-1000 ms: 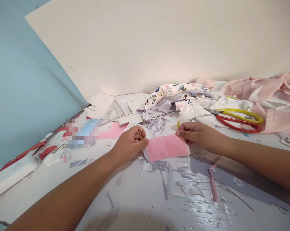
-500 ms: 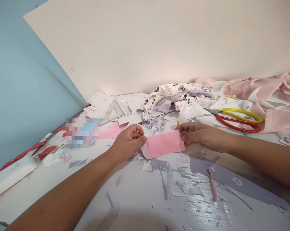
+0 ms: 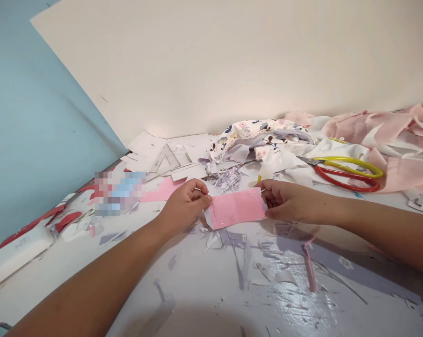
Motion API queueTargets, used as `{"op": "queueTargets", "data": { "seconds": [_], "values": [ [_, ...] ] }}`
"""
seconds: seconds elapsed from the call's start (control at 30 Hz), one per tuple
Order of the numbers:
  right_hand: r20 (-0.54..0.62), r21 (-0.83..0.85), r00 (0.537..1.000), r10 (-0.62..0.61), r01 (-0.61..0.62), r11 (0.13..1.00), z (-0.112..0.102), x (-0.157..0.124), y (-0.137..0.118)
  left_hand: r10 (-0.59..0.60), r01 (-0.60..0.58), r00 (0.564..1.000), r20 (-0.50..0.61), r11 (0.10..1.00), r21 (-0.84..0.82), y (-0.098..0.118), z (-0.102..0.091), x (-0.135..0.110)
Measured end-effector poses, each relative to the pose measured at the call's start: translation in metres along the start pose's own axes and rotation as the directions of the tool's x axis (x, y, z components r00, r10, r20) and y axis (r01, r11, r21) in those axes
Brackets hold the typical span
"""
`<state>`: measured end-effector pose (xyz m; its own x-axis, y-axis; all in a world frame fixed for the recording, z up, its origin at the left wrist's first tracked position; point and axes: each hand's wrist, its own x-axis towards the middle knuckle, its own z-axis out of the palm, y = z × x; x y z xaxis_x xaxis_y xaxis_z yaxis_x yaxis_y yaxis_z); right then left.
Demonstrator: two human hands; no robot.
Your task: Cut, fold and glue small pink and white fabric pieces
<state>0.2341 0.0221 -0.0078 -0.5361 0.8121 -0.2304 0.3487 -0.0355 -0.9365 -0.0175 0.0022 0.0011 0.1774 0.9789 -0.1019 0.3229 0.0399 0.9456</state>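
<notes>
A small pink rectangle of fabric (image 3: 237, 209) with a pale edge on its left side is stretched between my two hands, just over the table. My left hand (image 3: 188, 201) pinches its upper left corner between thumb and forefinger. At the opposite end, my right hand (image 3: 285, 201) grips the right edge, its other fingers curled behind. Faint stitch-like marks run near the fabric's border. Beneath it lie thin purple and white scraps (image 3: 229, 238). A heap of fine shreds (image 3: 227, 178) sits just behind the fabric.
Scissors (image 3: 352, 173) with yellow and red handles rest at right, by crumpled pink cloth (image 3: 404, 135). Floral cloth (image 3: 243, 133) lies at the back before a white board (image 3: 232, 61). A clear set square (image 3: 165, 159) and pink piece (image 3: 158, 192) lie left. Purple strips (image 3: 345, 267) cover the front right.
The pink fabric stays held between both hands, shifted very slightly. My right hand's fingers have moved a little at its edge. The view has tilted slightly.
</notes>
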Motion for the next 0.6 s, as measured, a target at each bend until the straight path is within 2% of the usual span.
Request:
{"op": "queueTargets", "data": {
  "seconds": [0.17, 0.4, 0.6],
  "values": [
    [-0.013, -0.024, 1.000, 0.001, -0.002, 1.000, -0.0002, 0.0010, 0.0032, 0.005, -0.005, 1.000, -0.013, 1.000, 0.003, 0.0001, -0.0005, 0.0008],
    [0.067, 0.005, 0.998, -0.006, 0.006, 1.000, -0.0028, 0.0000, -0.0001, 0.001, -0.001, 1.000, -0.006, 1.000, 0.007, 0.0019, -0.0008, 0.0019],
    [0.036, -0.040, 0.999, -0.009, 0.010, 0.999, -0.0015, -0.0006, -0.0022, -0.002, 0.002, 1.000, 0.001, 1.000, 0.019, 0.0040, -0.0008, 0.0007]
  ]
}}
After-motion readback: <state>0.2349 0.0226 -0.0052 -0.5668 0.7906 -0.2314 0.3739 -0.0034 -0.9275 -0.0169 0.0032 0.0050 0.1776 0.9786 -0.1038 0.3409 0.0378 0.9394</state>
